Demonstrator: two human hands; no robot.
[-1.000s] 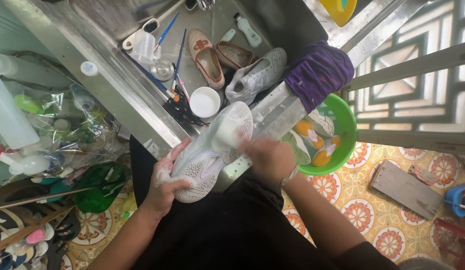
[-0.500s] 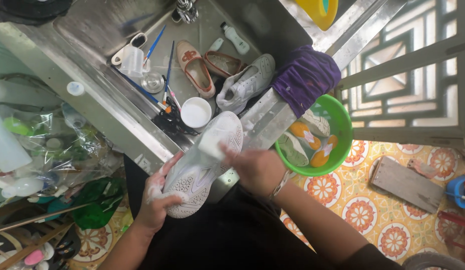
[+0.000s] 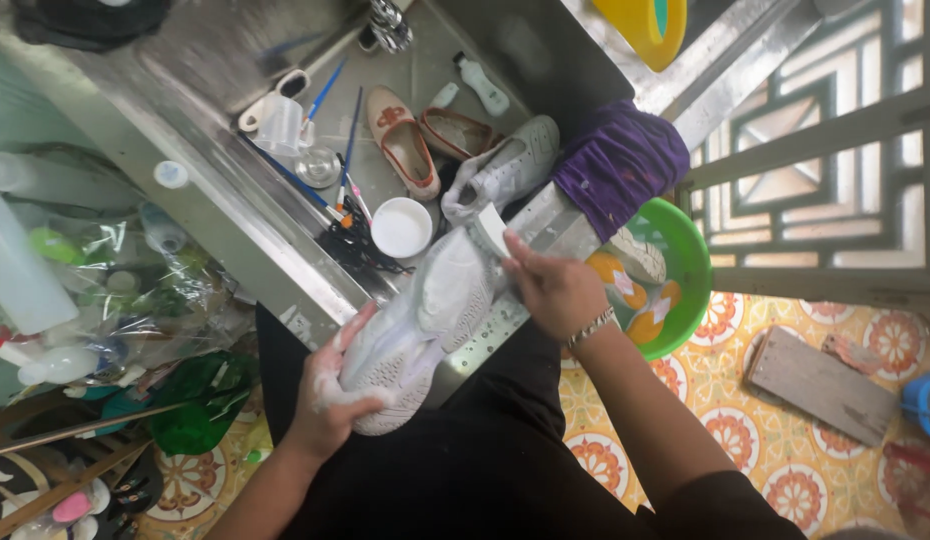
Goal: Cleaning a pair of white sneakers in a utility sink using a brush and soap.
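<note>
Left hand: I am gripping the heel end of the white sneaker (image 3: 425, 320) with my left hand (image 3: 335, 395); fingers are curled shut around the sole edge and coated in suds.
White sneaker: I am holding it sole-up and tilted, its toe resting across the front rim of the steel sink (image 3: 285, 255), above my lap.
Right hand: my right hand (image 3: 550, 290) is pinching a small white scrub pad (image 3: 490, 230) between closed fingertips, pressing it at the toe end of the sneaker.
Sink contents: 1 white bowl (image 3: 401, 227), 2 tan slip-on shoes (image 3: 405, 140), 1 more white sneaker (image 3: 505, 175) and several brushes are lying in the basin.
Right side: a purple cloth (image 3: 620, 160) is draped over the sink corner; a green basin (image 3: 685, 270) with more shoes is sitting just beside it on the floor.
Step in hand: I judge I am scrubbing the sole, working at the toe.
Next move: it calls for steady left-hand grip, since the soapy sole could slip, and firm pad pressure along the tread.
</note>
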